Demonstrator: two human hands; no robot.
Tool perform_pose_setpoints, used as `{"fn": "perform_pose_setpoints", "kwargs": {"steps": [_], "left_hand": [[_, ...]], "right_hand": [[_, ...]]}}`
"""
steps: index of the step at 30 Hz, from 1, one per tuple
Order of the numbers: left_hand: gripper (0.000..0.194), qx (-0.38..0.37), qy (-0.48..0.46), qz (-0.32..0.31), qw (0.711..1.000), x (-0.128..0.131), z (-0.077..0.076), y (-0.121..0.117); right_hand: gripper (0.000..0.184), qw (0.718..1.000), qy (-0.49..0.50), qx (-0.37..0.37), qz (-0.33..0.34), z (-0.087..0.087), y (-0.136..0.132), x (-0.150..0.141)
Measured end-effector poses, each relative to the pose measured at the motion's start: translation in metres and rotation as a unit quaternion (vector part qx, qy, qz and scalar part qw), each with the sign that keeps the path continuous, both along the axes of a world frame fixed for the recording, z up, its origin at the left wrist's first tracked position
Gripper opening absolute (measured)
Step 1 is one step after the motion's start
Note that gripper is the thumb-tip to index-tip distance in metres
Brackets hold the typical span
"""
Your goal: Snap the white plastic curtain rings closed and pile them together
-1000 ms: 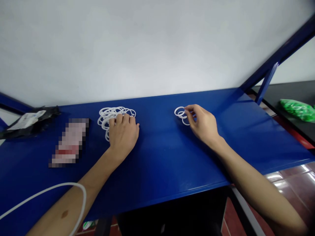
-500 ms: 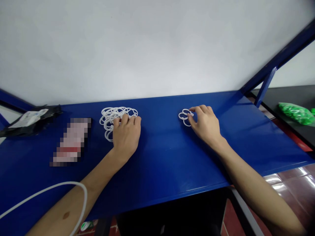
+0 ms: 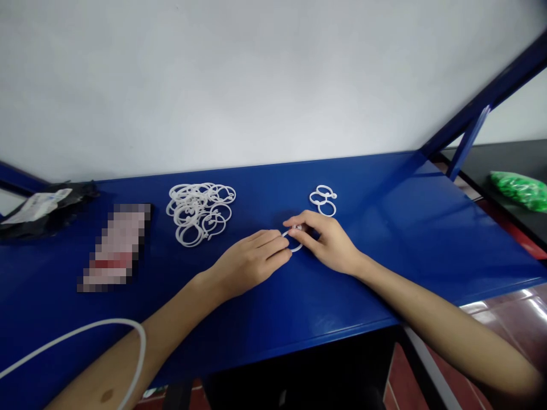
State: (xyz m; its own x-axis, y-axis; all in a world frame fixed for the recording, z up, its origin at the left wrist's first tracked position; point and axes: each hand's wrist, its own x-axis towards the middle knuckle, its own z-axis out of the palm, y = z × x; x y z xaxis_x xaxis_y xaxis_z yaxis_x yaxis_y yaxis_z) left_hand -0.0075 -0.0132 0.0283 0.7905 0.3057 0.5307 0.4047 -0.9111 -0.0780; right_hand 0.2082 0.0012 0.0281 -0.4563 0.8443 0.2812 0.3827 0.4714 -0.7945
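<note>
A white plastic ring (image 3: pixel 296 248) is held between my two hands above the middle of the blue table. My left hand (image 3: pixel 258 256) grips its left side with closed fingers. My right hand (image 3: pixel 327 242) pinches the ring's other side between thumb and fingers, partly hiding a small knob on it. To the left lies a loose pile of white rings (image 3: pixel 190 234), some with small knobs and some looking unclosed. Beyond my right hand, a small group of 3 joined or touching rings (image 3: pixel 327 209) rests flat on the table.
A phone-like slab with a blurred-out face (image 3: pixel 115 245) lies left of the pile. Farther left is a black plastic bag with a white label (image 3: pixel 36 206). A white cable (image 3: pixel 85 326) loops over my left forearm. A green-filled bag (image 3: pixel 519 189) sits on a dark surface at right.
My left hand has left the pile and moved right. My right hand has come away from the small ring group toward the middle, and both hands now meet at one ring.
</note>
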Motion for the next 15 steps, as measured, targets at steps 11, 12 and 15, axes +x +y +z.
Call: {"fn": "perform_pose_setpoints", "kwargs": {"steps": [11, 12, 15], "left_hand": [[0.012, -0.024, -0.113, 0.061, 0.991, -0.0013, -0.0026, 0.0012], [0.013, -0.048, -0.134, 0.075, 0.987, -0.0016, -0.003, 0.0006], [0.018, -0.169, -0.199, 0.118, 0.958, -0.0031, -0.003, 0.0007]], "right_hand": [[0.014, 0.997, 0.026, 0.069, -0.015, 0.0021, 0.0031, 0.0046], [0.014, 0.996, 0.025, 0.083, -0.008, 0.0022, 0.0029, 0.005], [0.015, 0.989, 0.011, 0.14, 0.037, 0.0034, 0.0025, 0.0057]]}}
